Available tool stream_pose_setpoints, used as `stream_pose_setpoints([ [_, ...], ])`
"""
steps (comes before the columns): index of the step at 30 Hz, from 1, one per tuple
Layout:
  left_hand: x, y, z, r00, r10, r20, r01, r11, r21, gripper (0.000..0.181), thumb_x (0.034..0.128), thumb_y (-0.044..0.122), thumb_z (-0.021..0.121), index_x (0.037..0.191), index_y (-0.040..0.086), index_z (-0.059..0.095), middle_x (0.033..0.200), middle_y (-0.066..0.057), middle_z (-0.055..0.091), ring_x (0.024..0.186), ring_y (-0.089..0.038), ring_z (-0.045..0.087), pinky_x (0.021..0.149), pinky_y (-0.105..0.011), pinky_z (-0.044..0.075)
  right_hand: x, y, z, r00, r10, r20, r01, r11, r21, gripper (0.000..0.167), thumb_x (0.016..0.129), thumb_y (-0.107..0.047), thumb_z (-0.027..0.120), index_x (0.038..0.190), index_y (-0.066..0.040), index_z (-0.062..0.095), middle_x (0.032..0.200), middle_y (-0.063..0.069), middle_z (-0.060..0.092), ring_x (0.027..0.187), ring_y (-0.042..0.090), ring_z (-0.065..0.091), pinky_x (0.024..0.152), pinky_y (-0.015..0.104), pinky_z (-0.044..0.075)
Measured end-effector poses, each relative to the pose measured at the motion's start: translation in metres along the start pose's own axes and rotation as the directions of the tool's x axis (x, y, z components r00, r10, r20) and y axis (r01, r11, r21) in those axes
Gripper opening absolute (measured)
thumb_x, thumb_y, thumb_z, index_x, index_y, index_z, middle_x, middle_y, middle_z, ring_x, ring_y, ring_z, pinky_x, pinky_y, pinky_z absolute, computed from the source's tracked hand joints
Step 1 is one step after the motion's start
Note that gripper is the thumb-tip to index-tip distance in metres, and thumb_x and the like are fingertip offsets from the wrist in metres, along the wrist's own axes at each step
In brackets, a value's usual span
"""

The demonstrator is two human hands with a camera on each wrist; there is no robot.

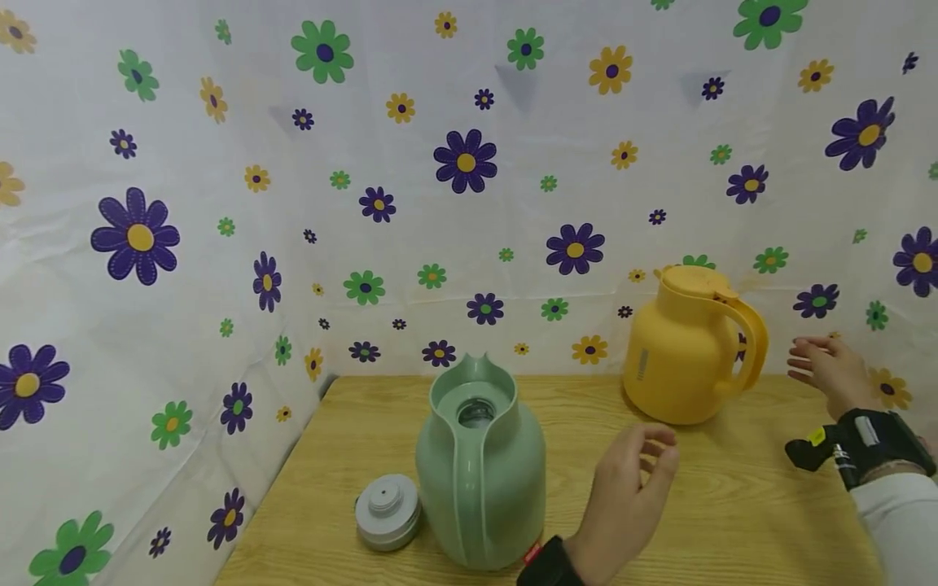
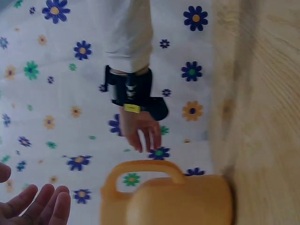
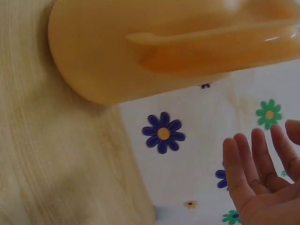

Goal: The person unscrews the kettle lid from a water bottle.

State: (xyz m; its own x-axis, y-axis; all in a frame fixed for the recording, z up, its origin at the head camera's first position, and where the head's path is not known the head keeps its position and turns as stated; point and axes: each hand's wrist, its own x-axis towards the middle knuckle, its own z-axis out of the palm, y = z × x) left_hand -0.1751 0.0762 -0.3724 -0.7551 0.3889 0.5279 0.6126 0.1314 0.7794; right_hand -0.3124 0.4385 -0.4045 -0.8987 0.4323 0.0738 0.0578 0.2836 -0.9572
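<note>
A yellow thermos jug (image 1: 677, 358) with its lid on stands at the back right of the table, its handle (image 1: 755, 342) turned to the right. My right hand (image 1: 839, 374) is just right of that handle, apart from it; the right wrist view shows its fingers (image 3: 260, 159) loosely extended. My left hand (image 1: 626, 496) hovers in front of the yellow jug, fingers loosely bent and holding nothing. To its left, a green thermos jug (image 1: 520, 480) stands upright with its top uncovered. Beside the green jug lies a round grey stopper (image 1: 388, 513).
The wooden table (image 1: 330, 456) meets a white flower-printed cloth (image 1: 410, 236) at its back and left edges. Both wrists wear black straps with cameras (image 1: 872, 439).
</note>
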Motion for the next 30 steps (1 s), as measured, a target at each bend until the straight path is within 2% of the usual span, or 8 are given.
stream_pose_setpoints([
  [4,0.044,-0.034,0.035,0.985,-0.174,0.013,0.174,0.984,-0.022,0.026,0.0967,0.027,0.049,0.119,0.013,0.054,0.111,0.008,0.055,0.091,-0.001,0.054,0.072,-0.018,0.044,0.091,0.102,-0.008,0.998,-0.031,0.056,0.028,0.997,0.069,0.061,0.085,-0.053,0.054,0.126,-0.008,0.044,0.114,0.015,0.051,0.084,0.013,0.061,0.07,0.033,0.052],
  [7,0.075,-0.057,0.053,0.969,-0.242,0.041,0.243,0.969,-0.034,0.034,0.0948,0.025,0.053,0.126,0.012,0.052,0.119,0.006,0.055,0.097,-0.003,0.055,0.074,-0.019,0.044,0.114,0.127,-0.004,0.996,-0.013,0.092,0.003,0.994,0.106,0.062,0.081,-0.058,0.056,0.123,-0.014,0.042,0.111,0.008,0.049,0.08,0.005,0.059,0.07,0.03,0.052],
  [13,0.112,-0.08,0.073,0.974,-0.209,0.085,0.21,0.978,0.0,0.043,0.0954,0.022,0.051,0.135,0.01,0.044,0.136,-0.002,0.045,0.12,-0.013,0.043,0.093,-0.024,0.037,0.083,0.09,0.021,0.993,0.057,0.106,-0.072,0.987,0.142,0.059,0.086,-0.052,0.054,0.132,-0.019,0.037,0.118,0.004,0.048,0.095,0.012,0.058,0.078,0.033,0.05],
  [19,0.121,-0.099,0.083,0.972,-0.233,-0.039,0.236,0.966,0.104,0.062,0.0909,0.024,0.059,0.144,0.011,0.029,0.147,-0.016,0.021,0.133,-0.032,0.02,0.101,-0.041,0.029,0.067,0.085,0.032,0.983,-0.146,-0.115,0.171,0.953,0.251,0.045,0.092,-0.05,0.047,0.125,-0.019,0.052,0.117,0.004,0.053,0.097,0.013,0.056,0.072,0.021,0.05],
  [22,0.123,-0.115,0.082,0.953,-0.299,-0.05,0.301,0.953,0.03,0.065,0.091,0.021,0.059,0.144,0.007,0.025,0.146,-0.021,0.019,0.132,-0.036,0.022,0.101,-0.045,0.029,0.021,0.046,0.04,0.939,-0.298,-0.172,0.306,0.952,0.026,0.049,0.092,-0.045,0.05,0.128,-0.012,0.05,0.117,0.014,0.053,0.098,0.025,0.054,0.066,0.023,0.049],
  [25,0.125,-0.129,0.078,0.934,-0.356,-0.029,0.355,0.934,-0.034,0.065,0.0925,0.021,0.057,0.145,0.005,0.022,0.147,-0.022,0.016,0.132,-0.036,0.02,0.102,-0.047,0.025,-0.03,0.001,0.049,0.907,-0.398,-0.137,0.358,0.9,-0.248,0.059,0.09,-0.04,0.056,0.133,-0.003,0.042,0.114,0.025,0.051,0.095,0.037,0.052,0.061,0.024,0.045],
  [27,0.127,-0.134,0.076,0.928,-0.371,-0.017,0.369,0.927,-0.073,0.065,0.093,0.02,0.056,0.145,0.004,0.02,0.146,-0.025,0.015,0.132,-0.038,0.018,0.103,-0.049,0.023,-0.05,-0.016,0.053,0.904,-0.414,-0.104,0.364,0.875,-0.32,0.061,0.089,-0.037,0.059,0.132,0.003,0.04,0.111,0.028,0.051,0.094,0.041,0.052,0.058,0.02,0.041],
  [30,0.131,-0.136,0.074,0.919,-0.395,-0.003,0.391,0.912,-0.124,0.066,0.0931,0.02,0.056,0.145,0.005,0.019,0.147,-0.024,0.016,0.133,-0.036,0.016,0.104,-0.047,0.02,-0.061,-0.026,0.054,0.918,-0.389,-0.076,0.349,0.884,-0.312,0.054,0.091,-0.033,0.057,0.123,0.009,0.043,0.108,0.03,0.05,0.091,0.041,0.051,0.055,0.013,0.039],
])
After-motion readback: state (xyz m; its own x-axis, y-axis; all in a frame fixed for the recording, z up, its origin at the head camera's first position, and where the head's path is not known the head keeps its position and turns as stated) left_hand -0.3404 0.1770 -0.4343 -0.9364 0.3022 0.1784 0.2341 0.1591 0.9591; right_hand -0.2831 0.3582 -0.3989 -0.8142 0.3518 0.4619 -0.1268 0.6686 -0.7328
